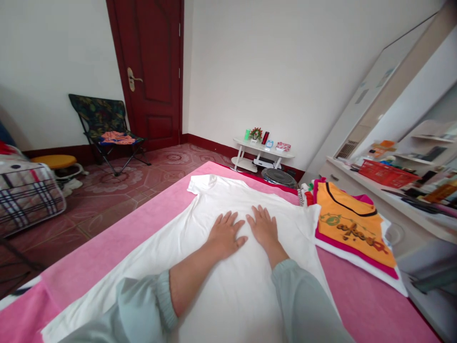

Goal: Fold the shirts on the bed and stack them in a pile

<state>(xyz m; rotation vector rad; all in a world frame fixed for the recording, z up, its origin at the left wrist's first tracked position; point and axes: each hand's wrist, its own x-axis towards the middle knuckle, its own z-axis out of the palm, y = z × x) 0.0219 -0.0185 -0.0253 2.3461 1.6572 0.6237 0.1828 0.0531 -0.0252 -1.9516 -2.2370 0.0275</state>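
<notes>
A white short-sleeved T-shirt (228,295) lies spread out on a pink-covered surface (117,259), its neck end away from me. My left hand (225,234) rests flat on the upper part of the shirt, fingers spread. Close beside it on the right, my right hand (263,228) also lies palm down on the fabric with its fingers apart. Neither hand grips anything. Soft creases run along the shirt's left side. To the right of the shirt lies a stack of clothes, with an orange top (352,221) with printed lettering uppermost.
Right of the surface stands a white dresser with a red basket (387,172) and bottles. Beyond the far edge is a small white table (264,149) holding several items. A folding chair (102,119) and a yellow stool (53,161) stand at the left, near a door (152,62).
</notes>
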